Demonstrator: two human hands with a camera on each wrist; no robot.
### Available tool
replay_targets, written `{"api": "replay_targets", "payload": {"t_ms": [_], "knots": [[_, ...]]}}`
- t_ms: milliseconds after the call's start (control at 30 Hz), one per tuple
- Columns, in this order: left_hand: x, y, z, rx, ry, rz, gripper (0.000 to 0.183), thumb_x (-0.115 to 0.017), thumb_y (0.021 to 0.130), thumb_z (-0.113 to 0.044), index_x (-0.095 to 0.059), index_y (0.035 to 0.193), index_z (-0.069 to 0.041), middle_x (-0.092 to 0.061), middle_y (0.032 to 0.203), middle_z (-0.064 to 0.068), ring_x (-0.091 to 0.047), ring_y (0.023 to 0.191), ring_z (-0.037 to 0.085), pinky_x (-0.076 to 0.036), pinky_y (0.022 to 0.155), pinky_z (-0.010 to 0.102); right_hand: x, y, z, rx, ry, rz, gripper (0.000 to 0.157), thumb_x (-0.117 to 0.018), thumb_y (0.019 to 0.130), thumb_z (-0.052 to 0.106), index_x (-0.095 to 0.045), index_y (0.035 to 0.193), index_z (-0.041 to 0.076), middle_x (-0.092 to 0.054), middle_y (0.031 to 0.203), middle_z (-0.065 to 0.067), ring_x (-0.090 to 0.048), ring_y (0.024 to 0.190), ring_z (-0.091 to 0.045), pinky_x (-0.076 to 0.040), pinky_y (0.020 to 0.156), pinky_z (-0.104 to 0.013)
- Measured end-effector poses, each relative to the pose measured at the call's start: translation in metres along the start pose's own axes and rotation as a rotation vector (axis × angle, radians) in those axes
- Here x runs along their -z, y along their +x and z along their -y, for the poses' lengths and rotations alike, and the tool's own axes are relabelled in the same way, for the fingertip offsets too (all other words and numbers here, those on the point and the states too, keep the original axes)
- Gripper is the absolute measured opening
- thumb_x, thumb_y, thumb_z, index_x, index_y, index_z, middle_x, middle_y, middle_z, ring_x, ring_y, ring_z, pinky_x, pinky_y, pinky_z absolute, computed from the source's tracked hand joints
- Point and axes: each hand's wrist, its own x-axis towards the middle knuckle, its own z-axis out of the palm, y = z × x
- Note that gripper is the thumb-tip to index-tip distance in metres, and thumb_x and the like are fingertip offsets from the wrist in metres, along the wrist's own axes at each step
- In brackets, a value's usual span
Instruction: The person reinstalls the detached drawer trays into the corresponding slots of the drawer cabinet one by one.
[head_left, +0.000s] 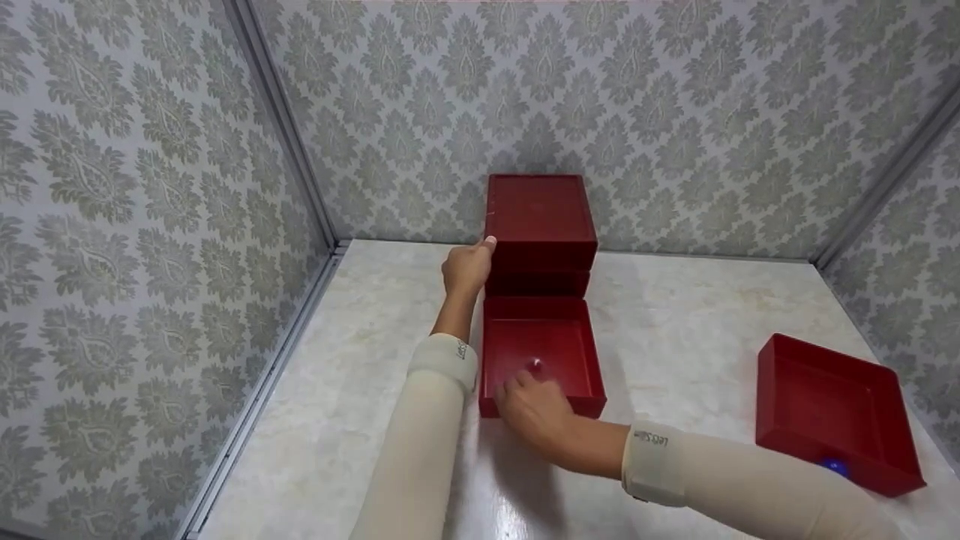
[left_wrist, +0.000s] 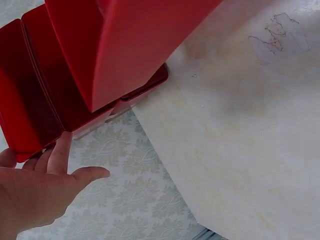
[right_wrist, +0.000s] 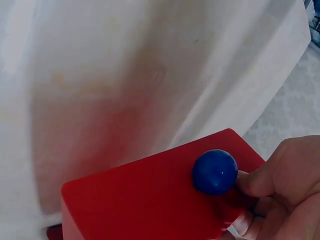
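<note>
A red box-shaped drawer cabinet (head_left: 540, 210) stands against the back wall. From its front extends a red drawer (head_left: 536, 345), pulled out towards me. My left hand (head_left: 466, 270) rests on the cabinet's left side; the left wrist view shows its fingers fairly straight against the outer wall (left_wrist: 75, 134) and the thumb held away. At the drawer's front, my right hand (head_left: 532, 409) grips the front wall. In the right wrist view its thumb lies beside a round blue knob (right_wrist: 215, 171), and the other fingers curl past the wall's edge.
A second red drawer (head_left: 832, 405) with a blue knob (head_left: 835, 467) lies apart at the right of the pale marbled table (head_left: 675, 337). Patterned walls (head_left: 465, 97) close off the back and both sides.
</note>
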Motion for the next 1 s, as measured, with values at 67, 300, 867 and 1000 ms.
{"api": "replay_targets", "payload": {"t_ms": [67, 300, 867, 1000], "knots": [[0.0, 0.001, 0.0, -0.004, 0.004, -0.005, 0.046, -0.057, 0.098, -0.05, -0.077, 0.121, -0.015, -0.072, 0.129, 0.008, -0.061, 0.126, 0.031, -0.049, 0.105, 0.046, 0.002, 0.006, -0.007, -0.022, 0.025, -0.026, 0.02, -0.08, 0.085, 0.019, -0.066, 0.097, 0.012, -0.062, 0.078, -0.003, -0.056, 0.074, -0.019, -0.049, 0.047, -0.031], [0.001, 0.003, 0.0, -0.004, -0.001, -0.012, 0.045, -0.058, 0.098, -0.05, -0.077, 0.121, -0.016, -0.072, 0.129, 0.008, -0.061, 0.126, 0.032, -0.049, 0.105, 0.046, 0.01, 0.023, -0.021, -0.062, 0.065, -0.052, 0.014, -0.076, 0.088, 0.015, -0.066, 0.096, 0.009, -0.066, 0.08, -0.006, -0.059, 0.077, -0.022, -0.052, 0.048, -0.035], [-0.002, 0.0, 0.002, 0.007, -0.008, 0.002, 0.048, -0.058, 0.098, -0.051, -0.077, 0.122, -0.014, -0.071, 0.13, 0.008, -0.061, 0.127, 0.032, -0.048, 0.107, 0.047, -0.011, 0.034, -0.029, -0.043, 0.073, -0.058, 0.004, -0.07, 0.091, 0.012, -0.069, 0.095, 0.01, -0.067, 0.083, -0.006, -0.061, 0.083, -0.023, -0.054, 0.052, -0.039], [-0.001, 0.0, 0.002, 0.003, -0.012, -0.001, 0.048, -0.058, 0.098, -0.051, -0.077, 0.121, -0.013, -0.071, 0.129, 0.009, -0.061, 0.126, 0.031, -0.048, 0.107, 0.047, -0.018, 0.039, -0.036, -0.072, 0.069, -0.097, 0.003, -0.068, 0.091, 0.009, -0.07, 0.092, 0.009, -0.068, 0.083, -0.007, -0.061, 0.084, -0.025, -0.055, 0.054, -0.042]]}}
